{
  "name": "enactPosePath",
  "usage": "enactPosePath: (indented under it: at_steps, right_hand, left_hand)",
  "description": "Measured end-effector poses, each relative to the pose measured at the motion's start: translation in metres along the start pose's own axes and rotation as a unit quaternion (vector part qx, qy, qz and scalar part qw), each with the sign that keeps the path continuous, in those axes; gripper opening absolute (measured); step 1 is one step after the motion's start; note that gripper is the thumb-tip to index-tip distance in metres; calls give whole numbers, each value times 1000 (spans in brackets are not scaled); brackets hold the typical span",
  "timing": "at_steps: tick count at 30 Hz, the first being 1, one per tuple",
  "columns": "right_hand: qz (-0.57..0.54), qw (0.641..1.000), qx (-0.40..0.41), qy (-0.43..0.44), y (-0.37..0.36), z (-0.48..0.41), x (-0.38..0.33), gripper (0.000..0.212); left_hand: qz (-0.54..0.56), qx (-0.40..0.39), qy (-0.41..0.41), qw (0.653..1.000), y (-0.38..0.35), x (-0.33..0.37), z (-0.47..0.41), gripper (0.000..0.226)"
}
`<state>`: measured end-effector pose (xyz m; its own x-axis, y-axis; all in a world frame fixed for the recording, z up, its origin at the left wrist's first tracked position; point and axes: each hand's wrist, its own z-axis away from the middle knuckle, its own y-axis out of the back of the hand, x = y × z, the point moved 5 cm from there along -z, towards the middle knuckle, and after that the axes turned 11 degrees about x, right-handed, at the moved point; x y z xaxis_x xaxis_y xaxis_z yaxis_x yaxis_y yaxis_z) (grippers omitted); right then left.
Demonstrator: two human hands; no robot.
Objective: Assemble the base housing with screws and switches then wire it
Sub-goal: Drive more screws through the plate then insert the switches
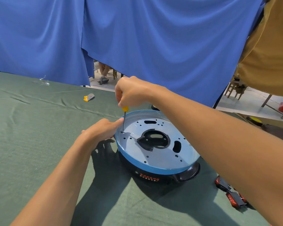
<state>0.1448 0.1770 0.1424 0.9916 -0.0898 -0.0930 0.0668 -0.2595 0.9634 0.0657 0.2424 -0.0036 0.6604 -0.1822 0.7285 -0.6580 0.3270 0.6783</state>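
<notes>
- Red-black hand tool (230, 194) lies at 4 o'clock of base housing (153, 168), probably kept within reach.
- Housing sits on green cloth (39, 128), plate side up.
- Left hand (103, 129) clasps rim at 9 o'clock, forefinger out to the shaft; likely bracing against torque.
- Right hand (132, 92) wrapped round yellow screwdriver (124, 118), near upright, tip on screw (122, 132) at 10 o'clock.
- Blue curtain (153, 38) at 12 o'clock.
</notes>
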Motion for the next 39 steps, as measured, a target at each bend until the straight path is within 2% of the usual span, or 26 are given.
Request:
enactPosePath:
  at_steps: [8, 13, 17, 28, 30, 32, 34, 39]
  right_hand:
    - [-18, 1000, 16, 8, 1, 3, 2, 2]
    - [-19, 999, 33, 9, 5, 7, 5, 9]
    - [-26, 999, 31, 4, 4, 9, 4, 12]
    - [0, 1000, 20, 18, 3, 10, 1, 3]
    - [27, 999, 25, 14, 1, 7, 1, 8]
    - [58, 998, 34, 0, -1, 6, 0, 22]
    - [82, 995, 43, -25, 1, 7, 0, 32]
    - [121, 991, 25, -46, 6, 9, -7, 27]
  left_hand:
    - [73, 52, -44, 995, 10, 5, -2, 71]
    - [103, 54, -93, 989, 16, 14, 3, 21]
    - [127, 49, -86, 987, 18, 16, 6, 11]
    - [165, 48, -66, 983, 16, 15, 7, 12]
    - [163, 48, -70, 983, 16, 16, 8, 10]
    - [158, 69, -100, 980, 20, 19, 9, 8]
    - [153, 88, -151, 973, 27, 27, 13, 18]
    - [197, 22, -220, 955, 31, 42, 29, 22]
